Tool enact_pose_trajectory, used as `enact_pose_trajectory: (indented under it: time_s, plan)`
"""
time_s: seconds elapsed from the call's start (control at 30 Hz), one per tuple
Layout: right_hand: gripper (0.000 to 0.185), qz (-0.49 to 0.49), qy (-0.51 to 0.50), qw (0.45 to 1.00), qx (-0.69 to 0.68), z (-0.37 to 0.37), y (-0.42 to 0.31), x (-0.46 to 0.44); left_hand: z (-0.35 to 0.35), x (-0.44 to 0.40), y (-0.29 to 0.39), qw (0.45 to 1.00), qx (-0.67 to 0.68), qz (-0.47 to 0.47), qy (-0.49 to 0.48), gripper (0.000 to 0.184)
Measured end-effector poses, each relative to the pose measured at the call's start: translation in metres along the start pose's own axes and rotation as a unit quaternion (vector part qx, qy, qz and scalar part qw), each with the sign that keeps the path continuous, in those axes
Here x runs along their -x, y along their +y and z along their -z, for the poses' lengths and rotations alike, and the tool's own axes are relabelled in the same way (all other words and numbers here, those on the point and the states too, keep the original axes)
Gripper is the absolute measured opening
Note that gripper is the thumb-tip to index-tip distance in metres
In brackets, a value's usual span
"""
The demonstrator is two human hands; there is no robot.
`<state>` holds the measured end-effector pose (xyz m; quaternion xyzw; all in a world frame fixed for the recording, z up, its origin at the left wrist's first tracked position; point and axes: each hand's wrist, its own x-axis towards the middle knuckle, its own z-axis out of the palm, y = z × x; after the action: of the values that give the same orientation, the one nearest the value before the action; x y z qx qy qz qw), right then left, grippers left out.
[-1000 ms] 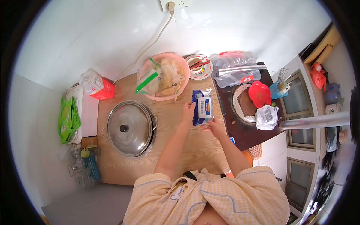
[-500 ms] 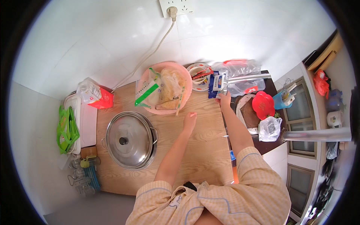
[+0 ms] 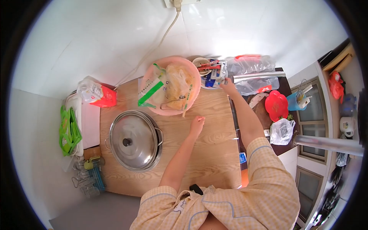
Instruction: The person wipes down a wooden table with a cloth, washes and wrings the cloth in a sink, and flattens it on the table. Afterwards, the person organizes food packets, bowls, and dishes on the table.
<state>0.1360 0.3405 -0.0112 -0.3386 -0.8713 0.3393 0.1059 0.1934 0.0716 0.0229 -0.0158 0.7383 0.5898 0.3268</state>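
My right hand (image 3: pixel 228 86) is at the table's back right edge, its fingers closed on a blue and white packet (image 3: pixel 220 73). The packet lies over a patterned plate, beside a cup (image 3: pixel 200 62) with red packets (image 3: pixel 209 67) across it. Over the wooden table (image 3: pixel 207 153), my left hand (image 3: pixel 197 124) is curled closed, and nothing shows in it. Just beyond it stands a pink basin (image 3: pixel 196 86) with clear plastic bags (image 3: pixel 177 84) in it, one with a green stripe. A lidded steel pot (image 3: pixel 134 140) sits to the left.
At right are a foil-coloured long roll (image 3: pixel 258 76), clear plastic packs (image 3: pixel 251 65), a red flower-shaped dish (image 3: pixel 276 105), a crumpled bag (image 3: pixel 282 131) and a blue holder (image 3: pixel 298 101). On the left stand a red and white bag (image 3: pixel 101 96), green bags (image 3: pixel 69 132) and glasses (image 3: pixel 86 184). A cord (image 3: pixel 161 42) hangs along the wall.
My right hand has moved the blue and white packet a little left and back, over the plate and against the cup. My left hand stays nearly in place. The view has shifted slightly.
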Motion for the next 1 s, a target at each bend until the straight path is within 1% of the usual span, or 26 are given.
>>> enact_pose_trajectory:
  time_s: [0.03,0.07,0.13,0.2,0.23,0.27,0.3,0.33,0.37,0.4,0.43,0.47,0.5,0.53,0.57,0.6,0.67,0.7,0.73,0.77,0.8,0.83,0.87,0.93,0.97,1.0]
  plan:
    - [0.067,-0.076,-0.087,0.99,-0.076,0.019,-0.024,0.008,-0.002,0.0,0.002,1.0,0.0,-0.003,-0.002,0.021]
    - [0.071,-0.151,-0.172,0.962,-0.15,0.031,-0.042,0.017,-0.004,0.001,0.002,1.0,-0.001,-0.002,-0.003,0.021]
    - [0.068,-0.141,-0.155,0.965,-0.159,0.031,-0.04,0.028,-0.008,0.004,0.001,0.999,-0.032,-0.011,-0.009,0.019]
    - [0.066,-0.169,-0.09,0.956,-0.221,0.033,-0.036,0.038,-0.009,0.007,-0.001,0.998,-0.051,-0.019,-0.013,0.021]
    - [0.049,-0.153,-0.011,0.958,-0.243,0.033,-0.032,0.05,-0.01,0.008,-0.002,0.997,-0.069,-0.03,-0.015,0.022]
    - [0.049,-0.157,-0.009,0.958,-0.241,0.039,-0.023,0.06,-0.009,0.009,-0.004,0.997,-0.069,-0.029,-0.02,0.022]
    - [0.037,-0.114,-0.003,0.977,-0.178,0.043,-0.003,0.069,-0.009,0.012,-0.005,0.997,-0.073,-0.021,-0.029,0.026]
    - [0.034,-0.073,0.002,0.991,-0.113,0.056,0.0,0.086,-0.008,0.016,-0.009,0.996,-0.078,-0.011,-0.04,0.03]
    - [0.041,-0.105,-0.013,0.989,-0.104,0.071,0.005,0.107,-0.008,0.019,-0.013,0.996,-0.08,-0.007,-0.049,0.03]
    - [0.042,-0.132,0.005,0.986,-0.102,0.084,0.009,0.131,-0.009,0.022,-0.018,0.993,-0.108,-0.022,-0.053,0.033]
    - [0.041,-0.158,0.009,0.983,-0.096,0.091,0.024,0.152,-0.012,0.028,-0.021,0.988,-0.135,-0.035,-0.059,0.036]
    - [0.04,-0.185,0.013,0.978,-0.091,0.098,0.04,0.174,-0.016,0.034,-0.024,0.988,-0.137,-0.03,-0.071,0.036]
    - [0.04,-0.198,0.016,0.976,-0.086,0.101,0.063,0.199,-0.019,0.045,-0.021,0.982,-0.17,-0.023,-0.075,0.036]
    - [0.033,-0.144,0.052,0.987,-0.053,0.103,0.085,0.223,-0.024,0.055,-0.018,0.975,-0.205,-0.019,-0.079,0.037]
    - [0.027,-0.088,0.087,0.992,-0.02,0.104,0.106,0.247,-0.029,0.067,-0.016,0.974,-0.209,-0.016,-0.089,0.037]
    - [0.027,-0.098,0.091,0.991,-0.018,0.11,0.115,0.271,-0.035,0.077,-0.013,0.97,-0.221,-0.014,-0.095,0.037]
    - [0.014,-0.137,0.041,0.988,0.056,0.12,0.13,0.314,-0.048,0.091,-0.018,0.965,-0.237,-0.013,-0.107,0.037]
    - [0.016,-0.13,-0.004,0.989,0.069,0.124,0.135,0.332,-0.053,0.095,-0.024,0.953,-0.275,-0.051,-0.116,0.033]
    - [0.023,-0.123,-0.05,0.988,0.081,0.124,0.136,0.349,-0.056,0.1,-0.03,0.937,-0.313,-0.088,-0.124,0.031]
    - [0.037,-0.13,-0.092,0.983,0.087,0.121,0.137,0.361,-0.062,0.106,-0.037,0.935,-0.318,-0.09,-0.128,0.031]
    - [0.046,-0.153,-0.139,0.973,0.106,0.124,0.125,0.369,-0.069,0.114,-0.045,0.951,-0.259,-0.142,-0.091,0.025]
    - [0.047,-0.151,-0.166,0.968,0.115,0.128,0.112,0.373,-0.074,0.124,-0.05,0.96,-0.197,-0.193,-0.054,0.02]
    - [0.048,-0.147,-0.194,0.962,0.122,0.127,0.106,0.377,-0.076,0.131,-0.054,0.959,-0.202,-0.193,-0.053,0.02]
    - [0.048,-0.124,-0.209,0.96,0.137,0.12,0.103,0.386,-0.075,0.151,-0.057,0.92,-0.273,-0.277,-0.046,0.012]
    - [0.047,-0.1,-0.221,0.957,0.159,0.117,0.103,0.389,-0.073,0.162,-0.058,0.919,-0.278,-0.276,-0.042,0.012]
    - [0.047,-0.094,-0.222,0.958,0.153,0.109,0.11,0.391,-0.072,0.173,-0.056,0.922,-0.285,-0.255,-0.063,0.011]
